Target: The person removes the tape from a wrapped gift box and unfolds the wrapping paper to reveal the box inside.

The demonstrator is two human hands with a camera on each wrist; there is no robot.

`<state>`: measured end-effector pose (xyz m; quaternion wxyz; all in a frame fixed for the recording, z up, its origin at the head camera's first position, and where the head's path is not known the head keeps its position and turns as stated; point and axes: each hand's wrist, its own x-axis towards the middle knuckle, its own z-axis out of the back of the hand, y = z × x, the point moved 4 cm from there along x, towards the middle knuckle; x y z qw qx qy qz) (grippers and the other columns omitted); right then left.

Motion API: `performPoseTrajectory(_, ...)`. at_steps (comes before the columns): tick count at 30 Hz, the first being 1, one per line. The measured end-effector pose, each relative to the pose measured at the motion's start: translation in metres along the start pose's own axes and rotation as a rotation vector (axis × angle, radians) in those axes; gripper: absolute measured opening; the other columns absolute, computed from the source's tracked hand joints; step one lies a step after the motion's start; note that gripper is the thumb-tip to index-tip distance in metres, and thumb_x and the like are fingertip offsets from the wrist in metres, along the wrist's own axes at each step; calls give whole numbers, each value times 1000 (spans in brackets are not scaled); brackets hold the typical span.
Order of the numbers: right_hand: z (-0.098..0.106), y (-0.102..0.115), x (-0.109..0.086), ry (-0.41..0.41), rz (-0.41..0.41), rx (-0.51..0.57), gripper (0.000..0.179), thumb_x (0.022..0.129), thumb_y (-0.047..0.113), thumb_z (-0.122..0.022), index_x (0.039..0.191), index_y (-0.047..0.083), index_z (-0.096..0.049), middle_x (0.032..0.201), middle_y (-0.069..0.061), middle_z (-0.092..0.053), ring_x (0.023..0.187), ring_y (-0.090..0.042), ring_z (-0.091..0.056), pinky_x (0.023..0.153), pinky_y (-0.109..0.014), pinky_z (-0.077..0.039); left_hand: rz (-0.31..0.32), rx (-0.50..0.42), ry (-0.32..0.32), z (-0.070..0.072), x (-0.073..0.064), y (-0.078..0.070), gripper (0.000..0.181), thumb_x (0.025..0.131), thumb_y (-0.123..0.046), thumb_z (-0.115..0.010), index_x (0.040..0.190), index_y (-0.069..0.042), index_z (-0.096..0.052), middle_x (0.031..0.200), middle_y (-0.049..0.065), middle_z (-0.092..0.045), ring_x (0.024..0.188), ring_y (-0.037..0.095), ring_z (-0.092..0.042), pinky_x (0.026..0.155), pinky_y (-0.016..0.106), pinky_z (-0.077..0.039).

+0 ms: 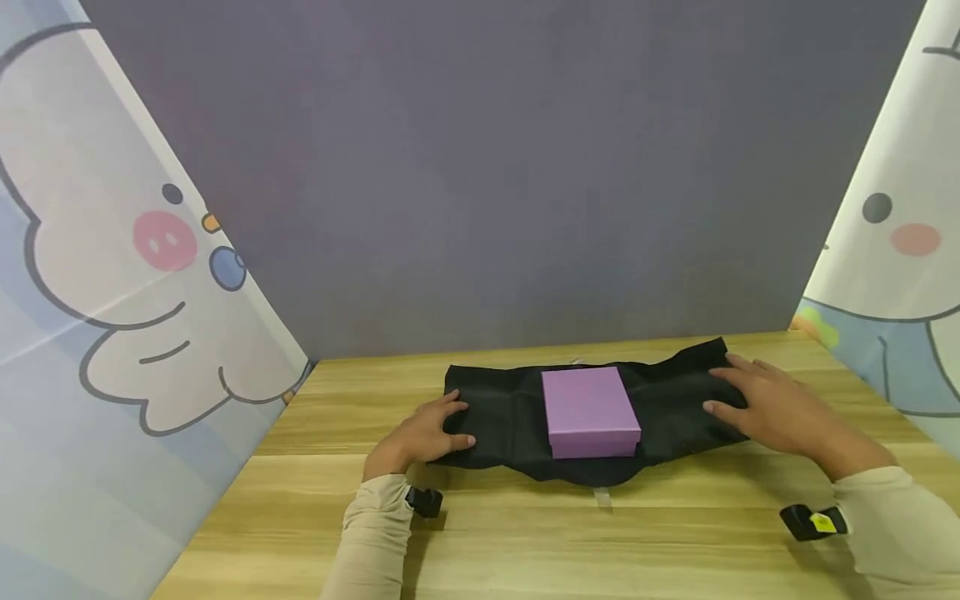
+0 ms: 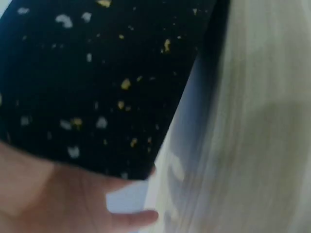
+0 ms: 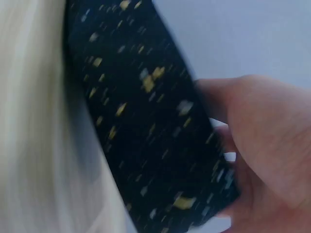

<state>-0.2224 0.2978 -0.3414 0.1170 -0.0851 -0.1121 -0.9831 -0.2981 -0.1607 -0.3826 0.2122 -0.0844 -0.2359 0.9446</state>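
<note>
A lilac lidded gift box (image 1: 591,408) sits near the middle of a sheet of black wrapping paper (image 1: 491,425). The sheet's underside carries gold and white flecks, seen in the left wrist view. Its two ends rise off the table. At the left end, my left hand (image 1: 426,429) has its fingers and thumb spread over the edge. My right hand (image 1: 776,408) reaches over the raised right end, thumb apart from the fingers. Seen in the right wrist view, the flecked paper (image 3: 150,116) covers part of that hand's fingers.
The wood-grain table (image 1: 315,517) runs back to a grey panel (image 1: 510,183). Cartoon-printed sheets (image 1: 97,250) stand along both sides. A short strip of clear tape (image 1: 602,498) shows at the paper's front edge.
</note>
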Motion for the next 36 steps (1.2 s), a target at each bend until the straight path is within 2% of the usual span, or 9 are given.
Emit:
performPoseTrajectory(3, 7, 11, 1, -35, -16, -61, 62, 96, 42, -67, 136, -4, -57, 147, -36, -37, 128, -61, -34, 92, -81, -28, -72, -7, -73, 5, 2, -2, 57, 97, -31, -67, 146, -7, -52, 162, 9, -30, 147, 38, -27, 114, 58, -27)
performPoseTrajectory(6, 11, 20, 1, -86, -5, -104, 56, 96, 38, -67, 135, -1, -60, 147, -33, -41, 128, -58, -38, 94, -78, -30, -113, 13, -142, 13, 2, -7, 51, 99, -31, -66, 144, -7, -55, 160, 9, -33, 146, 38, -28, 114, 58, -27)
performPoseTrajectory(12, 11, 31, 4, -149, 28, -99, 49, 95, 33, -67, 129, -2, -64, 135, -32, -55, 120, -54, -51, 90, -71, -41, -128, -43, -208, 22, -1, -13, 47, 101, -32, -62, 141, -7, -58, 156, 13, -40, 143, 37, -33, 112, 58, -31)
performPoseTrajectory(17, 6, 41, 6, -178, 64, -76, 46, 94, 31, -69, 126, -1, -66, 125, -27, -63, 112, -50, -58, 88, -66, -46, -132, -72, -272, 27, -3, -9, 49, 103, -36, -58, 143, -8, -55, 149, 13, -48, 140, 35, -40, 112, 55, -33)
performPoseTrajectory(19, 3, 46, 6, -185, 77, -68, 43, 94, 29, -69, 125, -1, -67, 124, -26, -65, 112, -49, -60, 88, -65, -46, -116, -69, -291, 30, -4, -7, 49, 104, -39, -56, 144, -12, -55, 148, 10, -50, 139, 32, -41, 112, 53, -34)
performPoseTrajectory(23, 1, 49, 3, -223, 88, -61, 38, 92, 24, -70, 122, 0, -69, 124, -25, -65, 110, -49, -61, 86, -66, -48, -122, -61, -292, 34, -5, -8, 50, 104, -44, -54, 144, -14, -55, 147, 9, -51, 138, 31, -44, 111, 53, -36)
performPoseTrajectory(28, 6, 47, 3, -260, 95, -68, 35, 92, 22, -70, 119, 1, -70, 121, -23, -67, 105, -48, -63, 83, -65, -49, -154, -63, -291, 33, -2, -18, 48, 104, -43, -54, 142, -14, -57, 145, 8, -53, 136, 29, -46, 110, 51, -38)
performPoseTrajectory(32, 5, 47, 6, -222, 62, -65, 37, 93, 25, -68, 121, 0, -69, 121, -23, -67, 106, -49, -62, 83, -66, -48, -177, -40, -287, 32, 0, -27, 46, 104, -40, -56, 141, -12, -58, 143, 9, -54, 135, 30, -47, 109, 50, -39)
performPoseTrajectory(36, 2, 49, 11, -144, 21, -83, 45, 97, 31, -65, 128, 0, -66, 134, -28, -57, 118, -54, -52, 90, -70, -43, -192, 15, -250, 34, 3, -33, 47, 104, -37, -57, 141, -9, -58, 143, 11, -55, 135, 31, -47, 110, 50, -38)
